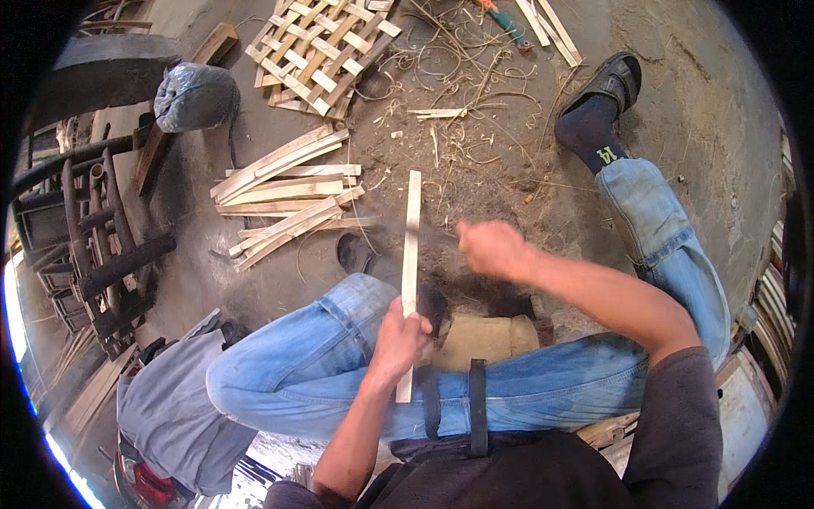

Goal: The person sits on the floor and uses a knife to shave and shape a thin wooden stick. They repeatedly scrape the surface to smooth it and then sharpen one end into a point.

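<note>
My left hand point(400, 341) is closed around the lower part of a long, pale, flat wooden strip point(410, 271). The strip points away from me, and its near end lies over my jeans. To the right of it, my right hand point(495, 251) is in a fist. A dark, motion-smeared, blade-like tool point(434, 235) runs from this fist toward the strip's upper half; its exact kind is too blurred to tell. Beyond my left hand, several split strips point(284, 193) lie in a loose pile on the ground.
A woven slatted panel point(318, 53) lies at the far side beside curly shavings point(462, 64). A tool with a green handle point(507, 25) is farther right. Dark wooden frames point(93, 225) and a grey wrapped bundle point(195, 97) stand left. A yellowish pad point(483, 339) sits by my legs.
</note>
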The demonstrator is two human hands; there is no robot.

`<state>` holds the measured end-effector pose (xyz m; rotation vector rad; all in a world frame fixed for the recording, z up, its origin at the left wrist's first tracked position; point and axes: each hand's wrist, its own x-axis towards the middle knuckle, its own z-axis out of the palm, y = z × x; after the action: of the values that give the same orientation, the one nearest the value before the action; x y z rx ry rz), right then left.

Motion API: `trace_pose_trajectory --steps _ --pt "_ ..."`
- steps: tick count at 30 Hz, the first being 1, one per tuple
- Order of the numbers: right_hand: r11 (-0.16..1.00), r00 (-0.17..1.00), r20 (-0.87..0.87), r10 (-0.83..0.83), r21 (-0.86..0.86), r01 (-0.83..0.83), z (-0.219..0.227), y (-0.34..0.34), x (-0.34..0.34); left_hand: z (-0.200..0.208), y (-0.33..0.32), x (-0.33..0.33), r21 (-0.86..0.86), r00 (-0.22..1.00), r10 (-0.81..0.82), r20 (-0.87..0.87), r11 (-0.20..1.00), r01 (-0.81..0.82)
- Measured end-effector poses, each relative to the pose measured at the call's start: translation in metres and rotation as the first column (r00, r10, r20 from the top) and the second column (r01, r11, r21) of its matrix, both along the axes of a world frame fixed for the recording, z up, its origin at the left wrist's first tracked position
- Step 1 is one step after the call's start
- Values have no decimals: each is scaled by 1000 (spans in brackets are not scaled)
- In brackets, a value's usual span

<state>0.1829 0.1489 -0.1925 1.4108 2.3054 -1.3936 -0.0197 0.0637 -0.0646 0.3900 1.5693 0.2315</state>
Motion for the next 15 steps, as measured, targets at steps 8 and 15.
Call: trace_pose_trajectory --steps 8,15 --pt "993 994 -17 108 -34 -109 8 39 16 16 -3 -5 45 990 -123 -73 991 126" --pt "992 991 -39 127 20 -127 46 39 24 65 -4 -8 112 973 -208 -103 969 220"
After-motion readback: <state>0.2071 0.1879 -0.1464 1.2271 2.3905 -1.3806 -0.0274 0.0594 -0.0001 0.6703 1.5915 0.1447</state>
